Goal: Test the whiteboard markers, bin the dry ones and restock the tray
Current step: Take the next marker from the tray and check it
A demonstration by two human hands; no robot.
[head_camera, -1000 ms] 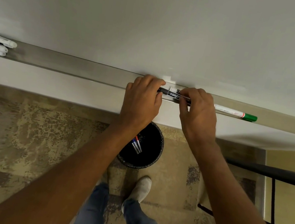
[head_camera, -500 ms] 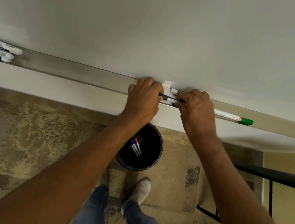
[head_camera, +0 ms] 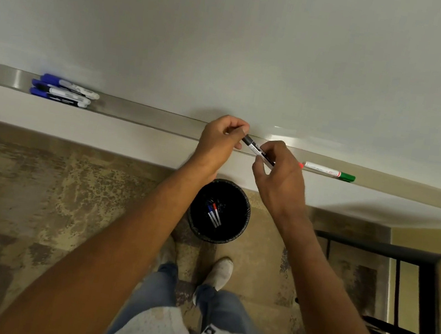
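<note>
Step in hand: the person is readying one black-capped white whiteboard marker [head_camera: 257,150] for a test stroke; both hands are lifting it just above the long brushed-metal tray [head_camera: 146,116] at the foot of the whiteboard [head_camera: 235,38].
Left hand [head_camera: 220,143]: fingers curled, pinching the marker's black cap end at about 10 o'clock of the barrel.
Right hand [head_camera: 279,173]: thumb and fingertips gripping the barrel's lower end, at 4 o'clock from the cap; other fingers loosely bent.
Cap: looking seated, though I cannot tell for certain.
Next move, as I judge it: pulling the cap straight off along the barrel, then drawing a short line on the board.
Already binned: a few markers lying in the round black waste bin [head_camera: 220,211], at 6 o'clock of the hands.
Tray stock: three blue-capped markers [head_camera: 63,90] bunched at 9 o'clock; one green-capped marker [head_camera: 329,172] at 3 o'clock, just beside the right hand.
</note>
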